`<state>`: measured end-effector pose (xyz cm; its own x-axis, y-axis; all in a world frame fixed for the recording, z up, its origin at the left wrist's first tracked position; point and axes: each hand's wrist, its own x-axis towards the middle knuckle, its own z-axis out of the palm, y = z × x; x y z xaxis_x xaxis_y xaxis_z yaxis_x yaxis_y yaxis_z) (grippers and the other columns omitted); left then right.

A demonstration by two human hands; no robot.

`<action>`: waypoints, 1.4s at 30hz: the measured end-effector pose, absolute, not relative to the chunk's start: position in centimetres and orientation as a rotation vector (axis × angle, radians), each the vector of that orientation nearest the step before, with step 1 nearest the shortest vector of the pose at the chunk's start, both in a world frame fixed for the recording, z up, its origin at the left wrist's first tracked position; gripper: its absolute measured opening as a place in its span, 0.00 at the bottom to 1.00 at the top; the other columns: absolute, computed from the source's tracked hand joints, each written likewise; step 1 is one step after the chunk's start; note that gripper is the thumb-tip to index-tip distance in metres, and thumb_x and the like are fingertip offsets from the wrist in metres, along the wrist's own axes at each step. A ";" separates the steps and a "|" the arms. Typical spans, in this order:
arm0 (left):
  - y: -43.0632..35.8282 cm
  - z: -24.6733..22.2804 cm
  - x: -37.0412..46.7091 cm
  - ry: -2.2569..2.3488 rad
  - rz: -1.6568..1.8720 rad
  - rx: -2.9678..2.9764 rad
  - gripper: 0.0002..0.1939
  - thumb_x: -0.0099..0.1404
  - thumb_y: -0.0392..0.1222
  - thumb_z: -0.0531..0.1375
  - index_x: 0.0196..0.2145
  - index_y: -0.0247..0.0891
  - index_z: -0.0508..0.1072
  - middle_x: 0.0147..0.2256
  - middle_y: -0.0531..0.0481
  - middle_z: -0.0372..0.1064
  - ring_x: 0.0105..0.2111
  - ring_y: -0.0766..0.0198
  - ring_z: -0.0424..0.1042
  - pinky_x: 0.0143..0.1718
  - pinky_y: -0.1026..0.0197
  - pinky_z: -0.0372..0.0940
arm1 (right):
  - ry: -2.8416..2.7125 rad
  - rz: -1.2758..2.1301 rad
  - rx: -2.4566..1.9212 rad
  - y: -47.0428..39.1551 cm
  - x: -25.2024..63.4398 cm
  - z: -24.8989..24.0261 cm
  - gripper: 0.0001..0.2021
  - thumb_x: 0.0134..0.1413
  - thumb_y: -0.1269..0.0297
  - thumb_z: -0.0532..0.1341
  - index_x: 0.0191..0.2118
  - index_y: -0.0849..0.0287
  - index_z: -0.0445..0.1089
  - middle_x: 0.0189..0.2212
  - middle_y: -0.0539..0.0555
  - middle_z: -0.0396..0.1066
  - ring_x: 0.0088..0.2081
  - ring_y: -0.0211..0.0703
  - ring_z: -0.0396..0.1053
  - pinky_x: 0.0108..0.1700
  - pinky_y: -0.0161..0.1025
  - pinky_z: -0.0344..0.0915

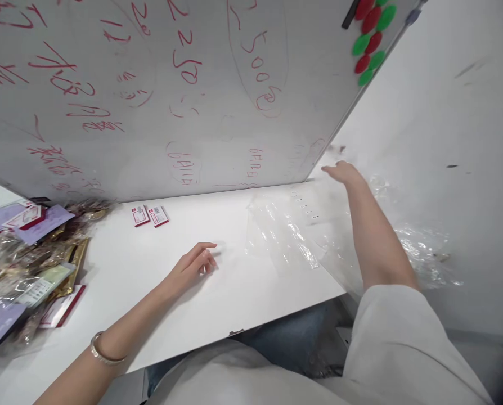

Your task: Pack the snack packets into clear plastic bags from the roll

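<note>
My left hand (194, 262) rests over the white table (158, 292) with fingers loosely stretched and nothing in them. To its right lies a clear plastic bag (277, 236), flat and shiny. My right hand (343, 170) reaches far forward at the lower right edge of the whiteboard (209, 124); a finger points left, the others are partly hidden, and I see nothing held. A small blurred dark spot (341, 149) shows just beyond it. Beyond my left hand, two small red-and-white labelled cards (140, 215) lie side by side near the board.
On the left is a heap of clear-wrapped packets (7, 259) with purple cards (51, 222) and a red-edged card (62, 306). Crumpled clear plastic (429, 259) sits beside my right forearm, against the white wall (466, 140). Red and green magnets (372, 42) are on the whiteboard.
</note>
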<state>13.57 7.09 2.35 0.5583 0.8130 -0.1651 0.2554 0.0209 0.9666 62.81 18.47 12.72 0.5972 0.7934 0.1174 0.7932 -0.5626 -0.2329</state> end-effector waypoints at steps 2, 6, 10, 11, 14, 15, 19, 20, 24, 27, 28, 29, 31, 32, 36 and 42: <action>7.1 2.3 13.5 0.956 0.544 1.545 0.20 0.74 0.56 0.48 0.52 0.42 0.68 0.36 0.47 0.74 0.33 0.62 0.70 0.38 0.56 0.62 | -1.366 0.073 -2.650 17.6 59.6 10.6 0.29 0.57 0.48 0.59 0.54 0.70 0.69 0.50 0.74 0.70 0.50 0.62 0.71 0.48 0.51 0.67; 7.1 1.7 13.3 0.946 0.540 1.607 0.19 0.73 0.54 0.49 0.51 0.41 0.69 0.37 0.47 0.74 0.34 0.61 0.71 0.38 0.56 0.64 | -1.651 0.670 -2.775 14.9 53.8 7.5 0.27 0.48 0.39 0.64 0.37 0.63 0.73 0.30 0.62 0.73 0.33 0.56 0.72 0.35 0.47 0.67; 7.0 1.5 13.1 0.915 0.557 1.687 0.16 0.73 0.50 0.50 0.52 0.42 0.69 0.36 0.47 0.75 0.34 0.62 0.73 0.39 0.56 0.65 | -1.937 0.805 -2.665 13.9 51.3 6.5 0.16 0.46 0.49 0.68 0.25 0.57 0.68 0.26 0.55 0.69 0.31 0.47 0.69 0.32 0.41 0.63; 6.9 1.5 13.1 0.912 0.560 1.697 0.16 0.73 0.49 0.51 0.52 0.42 0.69 0.36 0.47 0.75 0.34 0.62 0.73 0.39 0.56 0.65 | -1.990 0.865 -2.603 13.9 51.0 6.5 0.15 0.48 0.52 0.67 0.24 0.57 0.67 0.26 0.54 0.69 0.31 0.46 0.69 0.32 0.40 0.62; 6.8 1.6 13.2 0.921 0.577 1.703 0.15 0.72 0.47 0.51 0.51 0.41 0.68 0.35 0.48 0.74 0.34 0.62 0.74 0.38 0.57 0.66 | -2.021 0.812 -2.544 13.1 49.2 6.3 0.15 0.50 0.49 0.65 0.28 0.57 0.69 0.30 0.56 0.71 0.35 0.49 0.71 0.35 0.40 0.63; 6.7 1.6 13.2 0.927 0.581 1.706 0.14 0.72 0.47 0.51 0.50 0.40 0.68 0.35 0.48 0.74 0.34 0.62 0.74 0.38 0.57 0.66 | -1.990 0.699 -2.562 12.6 48.2 6.1 0.19 0.49 0.45 0.64 0.32 0.58 0.71 0.33 0.58 0.72 0.38 0.52 0.72 0.36 0.42 0.65; 6.5 1.4 13.4 0.923 0.574 1.751 0.14 0.72 0.46 0.51 0.49 0.40 0.69 0.33 0.49 0.74 0.34 0.62 0.74 0.39 0.56 0.66 | -2.027 0.467 -2.502 9.5 42.9 4.5 0.30 0.48 0.40 0.63 0.46 0.63 0.71 0.43 0.68 0.73 0.43 0.63 0.72 0.39 0.51 0.68; 6.4 1.4 13.4 0.919 0.572 1.761 0.14 0.72 0.46 0.51 0.49 0.40 0.69 0.33 0.50 0.74 0.34 0.62 0.74 0.39 0.56 0.66 | -2.067 0.444 -2.471 8.9 41.7 4.0 0.26 0.51 0.46 0.63 0.46 0.64 0.71 0.43 0.69 0.73 0.43 0.64 0.72 0.39 0.52 0.68; 6.5 1.3 13.2 0.983 0.683 1.848 0.13 0.71 0.44 0.51 0.47 0.39 0.71 0.35 0.48 0.74 0.33 0.63 0.72 0.35 0.59 0.65 | -2.224 0.459 -2.320 7.5 39.5 4.1 0.08 0.58 0.65 0.57 0.37 0.62 0.73 0.34 0.67 0.73 0.38 0.61 0.73 0.39 0.53 0.67; 7.1 1.6 12.6 1.068 0.957 1.985 0.11 0.71 0.42 0.52 0.43 0.39 0.73 0.39 0.46 0.72 0.37 0.62 0.71 0.34 0.61 0.65 | -2.413 0.725 -2.058 7.1 40.0 7.0 0.13 0.62 0.60 0.57 0.29 0.57 0.73 0.29 0.58 0.74 0.33 0.54 0.73 0.38 0.50 0.68; 7.4 1.8 12.4 1.090 1.058 2.024 0.11 0.71 0.41 0.52 0.43 0.39 0.73 0.40 0.45 0.71 0.39 0.62 0.71 0.36 0.60 0.66 | -2.484 0.880 -1.908 7.0 40.2 8.3 0.15 0.63 0.56 0.56 0.29 0.55 0.75 0.29 0.56 0.75 0.33 0.51 0.73 0.38 0.48 0.69; 7.6 2.0 12.0 1.108 1.151 2.059 0.11 0.71 0.41 0.53 0.43 0.39 0.73 0.41 0.45 0.70 0.42 0.60 0.70 0.39 0.59 0.67 | -2.543 1.059 -1.731 6.8 40.4 9.7 0.17 0.63 0.52 0.56 0.32 0.54 0.77 0.32 0.54 0.77 0.34 0.50 0.74 0.39 0.46 0.70; 8.0 2.5 11.3 1.137 1.300 2.119 0.10 0.71 0.42 0.54 0.44 0.39 0.73 0.44 0.43 0.68 0.47 0.58 0.69 0.48 0.54 0.66 | -2.612 1.304 -1.452 6.7 40.2 12.1 0.21 0.64 0.46 0.54 0.41 0.52 0.79 0.40 0.52 0.79 0.41 0.49 0.75 0.44 0.44 0.71; 8.1 2.9 10.9 1.135 1.347 2.143 0.10 0.71 0.43 0.55 0.42 0.39 0.74 0.45 0.43 0.68 0.49 0.57 0.68 0.51 0.52 0.65 | -2.636 1.348 -1.368 6.8 40.0 13.2 0.22 0.65 0.45 0.52 0.45 0.51 0.79 0.43 0.52 0.79 0.44 0.49 0.75 0.46 0.44 0.70; 8.0 4.5 9.7 0.899 1.155 2.123 0.18 0.73 0.47 0.51 0.31 0.39 0.75 0.34 0.46 0.72 0.38 0.59 0.71 0.46 0.54 0.66 | -2.657 1.135 -1.395 9.4 39.2 15.4 0.22 0.64 0.44 0.52 0.45 0.48 0.80 0.45 0.50 0.79 0.46 0.49 0.74 0.47 0.43 0.69; 7.2 2.9 11.1 0.707 0.427 2.394 0.15 0.69 0.49 0.58 0.47 0.39 0.76 0.51 0.39 0.73 0.53 0.50 0.70 0.54 0.48 0.64 | -2.495 0.393 -1.714 16.5 37.8 13.2 0.14 0.62 0.55 0.59 0.44 0.55 0.78 0.46 0.57 0.76 0.50 0.57 0.70 0.54 0.53 0.62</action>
<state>11.06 7.17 2.85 0.8063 0.5769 0.1303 0.3841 -0.6783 0.6264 37.82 16.52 13.20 -0.3669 0.9275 -0.0715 0.9046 0.3378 -0.2599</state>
